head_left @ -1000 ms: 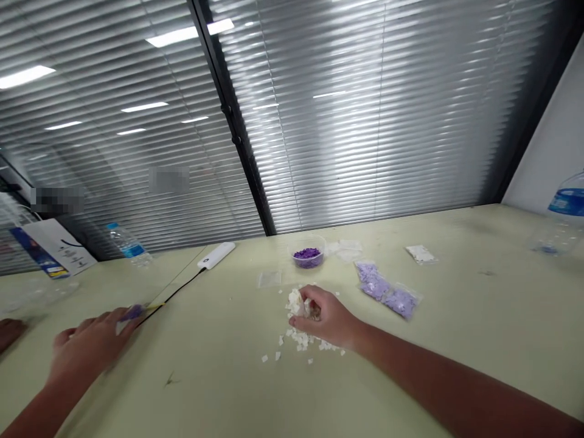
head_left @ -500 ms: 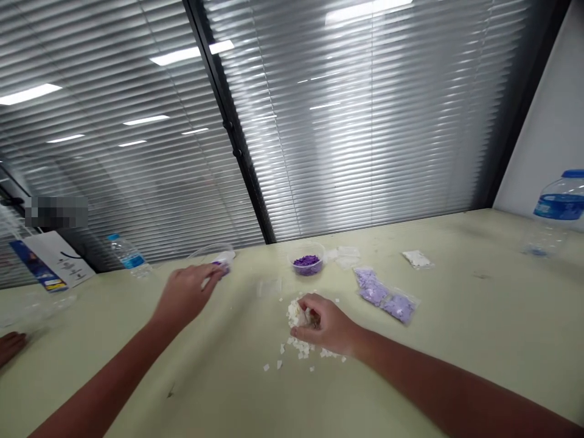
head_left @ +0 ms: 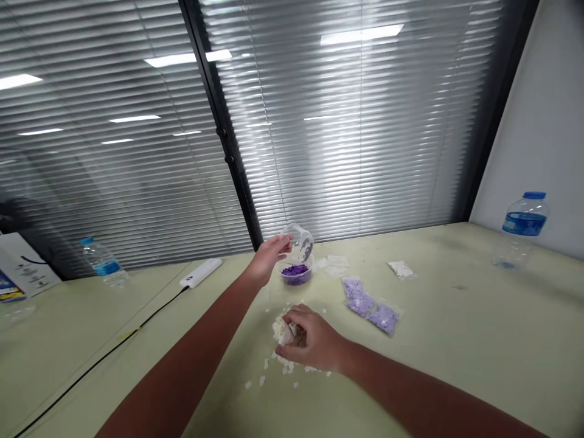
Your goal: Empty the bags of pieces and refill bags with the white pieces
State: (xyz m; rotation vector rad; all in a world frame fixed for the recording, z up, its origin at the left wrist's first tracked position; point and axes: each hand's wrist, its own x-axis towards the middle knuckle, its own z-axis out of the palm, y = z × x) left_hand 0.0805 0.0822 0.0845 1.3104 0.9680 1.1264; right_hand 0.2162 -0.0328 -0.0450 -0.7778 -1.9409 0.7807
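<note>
My left hand (head_left: 270, 255) grips a clear plastic container (head_left: 298, 238) by its side. That container is tilted, with some purple bits clinging inside. Right below it stands a clear round bowl (head_left: 295, 280) holding dark purple small pieces. Nearer to me, my right hand (head_left: 306, 337) curls its fingers and thumb around a clump of white flakes (head_left: 281, 331) on the table. Loose white flakes are scattered around and below that hand; its palm side is partly hidden.
Two bags of lilac pieces (head_left: 369, 306) and a small white packet (head_left: 401, 269) lie to the right. Clear plastic (head_left: 333, 264) lies beside the bowl. Water bottles stand at right (head_left: 522, 228) and left (head_left: 104, 263). A white device (head_left: 201, 272) trails a black cable. Window blinds rise behind.
My left hand has moved right, bringing the clear container from the left to above the bowl and tilting it. My right hand stays at the white flakes. The view has shifted slightly.
</note>
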